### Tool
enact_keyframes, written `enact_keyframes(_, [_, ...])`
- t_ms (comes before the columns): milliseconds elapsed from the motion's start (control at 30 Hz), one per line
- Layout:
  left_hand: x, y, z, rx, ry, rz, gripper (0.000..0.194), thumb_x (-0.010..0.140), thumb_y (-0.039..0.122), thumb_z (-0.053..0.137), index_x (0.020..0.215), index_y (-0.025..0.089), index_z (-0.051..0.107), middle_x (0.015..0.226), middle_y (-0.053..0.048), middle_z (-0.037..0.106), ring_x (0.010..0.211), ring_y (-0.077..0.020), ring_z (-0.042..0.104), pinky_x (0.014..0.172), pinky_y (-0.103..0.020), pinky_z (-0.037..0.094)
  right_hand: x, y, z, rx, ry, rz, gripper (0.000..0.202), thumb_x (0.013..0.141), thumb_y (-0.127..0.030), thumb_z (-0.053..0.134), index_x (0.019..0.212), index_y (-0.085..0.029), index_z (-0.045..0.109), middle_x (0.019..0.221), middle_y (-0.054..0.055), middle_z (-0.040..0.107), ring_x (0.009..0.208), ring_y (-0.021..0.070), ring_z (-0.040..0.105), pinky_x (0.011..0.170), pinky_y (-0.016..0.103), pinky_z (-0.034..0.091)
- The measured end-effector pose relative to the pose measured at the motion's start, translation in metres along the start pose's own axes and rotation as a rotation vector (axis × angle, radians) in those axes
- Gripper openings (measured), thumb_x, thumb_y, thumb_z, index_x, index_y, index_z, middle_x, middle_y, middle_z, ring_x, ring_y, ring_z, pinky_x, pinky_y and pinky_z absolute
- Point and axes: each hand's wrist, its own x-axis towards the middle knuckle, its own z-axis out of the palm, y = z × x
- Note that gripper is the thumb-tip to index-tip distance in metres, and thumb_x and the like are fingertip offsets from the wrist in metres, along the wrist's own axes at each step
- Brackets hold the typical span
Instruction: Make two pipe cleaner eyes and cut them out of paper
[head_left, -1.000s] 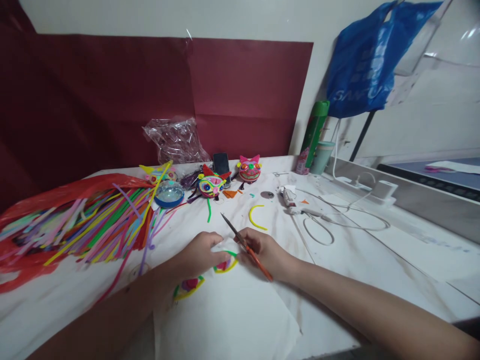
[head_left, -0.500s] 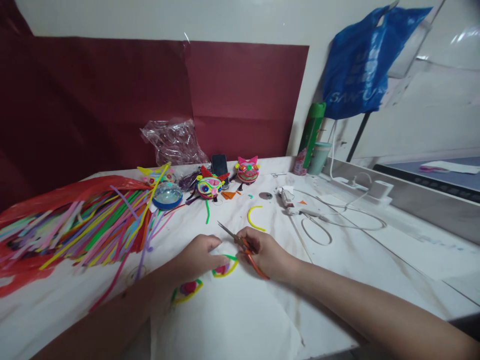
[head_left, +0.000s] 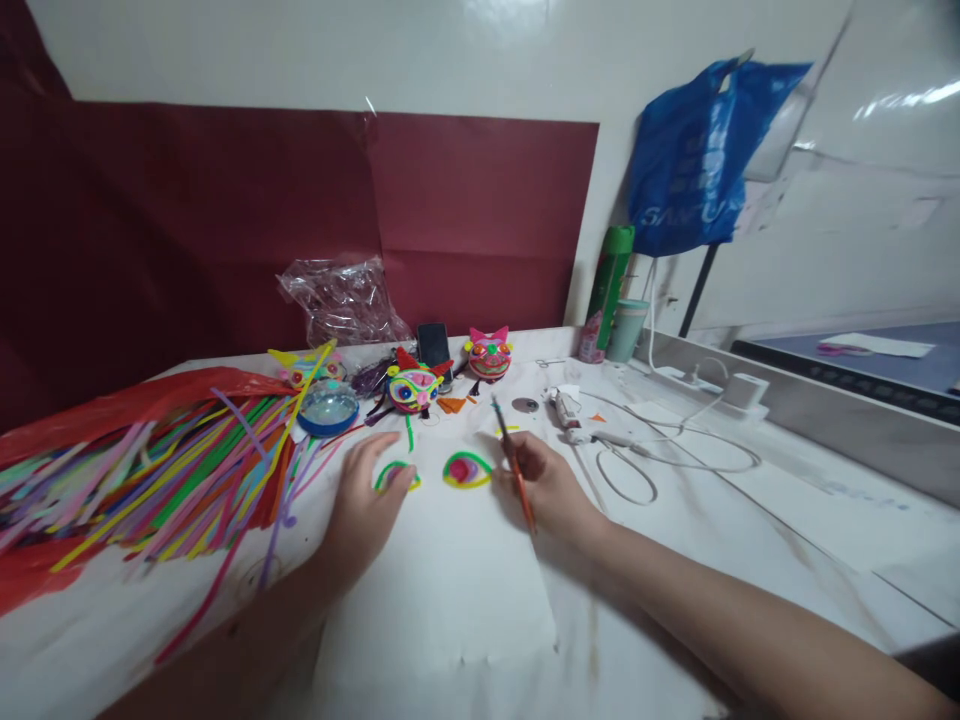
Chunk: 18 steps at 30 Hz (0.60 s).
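Note:
Orange-handled scissors [head_left: 517, 475] are held in my right hand [head_left: 551, 490], their dark blades pointing up and away. My left hand [head_left: 367, 500] has its thumb and fingers apart, with the thumb at a small eye-shaped piece [head_left: 386, 475] edged in green and yellow, partly covered. Between the hands, a second eye-shaped piece [head_left: 466, 470] with a pink and purple centre lies at the far part of a white sheet [head_left: 442, 580]. A yellow strip [head_left: 508, 430] shows just beyond my right hand, mostly hidden.
Many coloured fuzzy strips [head_left: 180, 480] lie on red plastic at the left. Decorated heads [head_left: 414, 388], a phone [head_left: 433, 345] and a blue-rimmed round container [head_left: 328, 408] stand farther back. A glue gun [head_left: 566, 412], cables, a green can [head_left: 607, 290] and a cup [head_left: 627, 330] are at the right.
The white sheet and both eye-shaped pieces have moved away from me. My left hand has moved left and opened wider. The scissors have turned more upright, and the camera view has tilted up slightly.

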Motion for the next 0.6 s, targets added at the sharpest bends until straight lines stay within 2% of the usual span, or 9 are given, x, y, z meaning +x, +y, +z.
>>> enact_keyframes(67, [0.005,-0.013,-0.003,0.017,0.132,-0.079,0.044,0.075,0.038,0.059,0.115,0.020,0.054,0.122,-0.010,0.056,0.114,-0.0273,0.050,0.097,-0.040,0.040,0.008,-0.001,-0.008,0.066,0.113,0.010,0.029,0.061,-0.030,0.069,0.082,-0.021,0.050,0.069,-0.005,0.044,0.062,0.0120,0.041,0.057,0.024,0.035])
enact_keyframes(133, [0.008,-0.023,-0.004,-0.015,0.184,-0.185,0.043,0.077,0.041,0.059,0.115,0.023,0.051,0.121,-0.009,0.056,0.109,-0.0270,0.053,0.091,-0.040,0.044,0.014,0.000,-0.014,0.108,0.177,0.016,0.033,0.060,-0.031,0.072,0.083,-0.021,0.052,0.070,-0.005,0.046,0.063,0.0119,0.042,0.058,0.024,0.036])
enact_keyframes(267, [0.006,-0.025,-0.002,-0.080,0.129,-0.237,0.035,0.077,0.041,0.060,0.106,0.023,0.054,0.114,-0.006,0.058,0.102,-0.0254,0.055,0.091,-0.041,0.044,0.017,0.003,-0.017,0.151,0.218,0.007,0.035,0.058,-0.030,0.076,0.082,-0.020,0.053,0.070,-0.005,0.047,0.064,0.0121,0.044,0.059,0.023,0.038])
enact_keyframes(333, [0.005,-0.020,0.000,-0.127,0.118,-0.264,0.036,0.074,0.037,0.064,0.106,0.023,0.054,0.117,-0.007,0.058,0.107,-0.0256,0.054,0.095,-0.040,0.042,0.016,0.002,-0.017,0.173,0.227,0.000,0.036,0.057,-0.030,0.077,0.082,-0.020,0.053,0.069,-0.005,0.047,0.063,0.0115,0.043,0.057,0.023,0.038])
enact_keyframes(433, [0.008,-0.017,0.002,-0.284,0.133,-0.407,0.046,0.072,0.030,0.067,0.114,0.021,0.050,0.130,-0.011,0.052,0.121,-0.0262,0.049,0.101,-0.040,0.040,0.015,-0.002,-0.018,0.174,0.240,-0.001,0.038,0.056,-0.032,0.078,0.083,-0.021,0.054,0.069,-0.006,0.047,0.061,0.0108,0.042,0.054,0.022,0.037])
enact_keyframes(500, [0.012,-0.021,0.001,-0.434,0.073,-0.549,0.047,0.073,0.028,0.067,0.115,0.018,0.049,0.129,-0.015,0.055,0.120,-0.0269,0.052,0.100,-0.040,0.041,0.015,-0.004,-0.020,0.143,0.233,-0.001,0.038,0.056,-0.032,0.079,0.083,-0.021,0.055,0.070,-0.005,0.047,0.060,0.0105,0.042,0.052,0.021,0.035])
enact_keyframes(600, [0.017,-0.029,-0.004,-0.726,-0.121,-0.710,0.043,0.071,0.027,0.070,0.108,0.015,0.054,0.113,-0.016,0.067,0.108,-0.0282,0.062,0.094,-0.040,0.047,0.015,-0.004,-0.023,0.132,0.213,0.007,0.039,0.056,-0.032,0.080,0.084,-0.022,0.055,0.070,-0.006,0.046,0.058,0.0100,0.041,0.050,0.021,0.034])
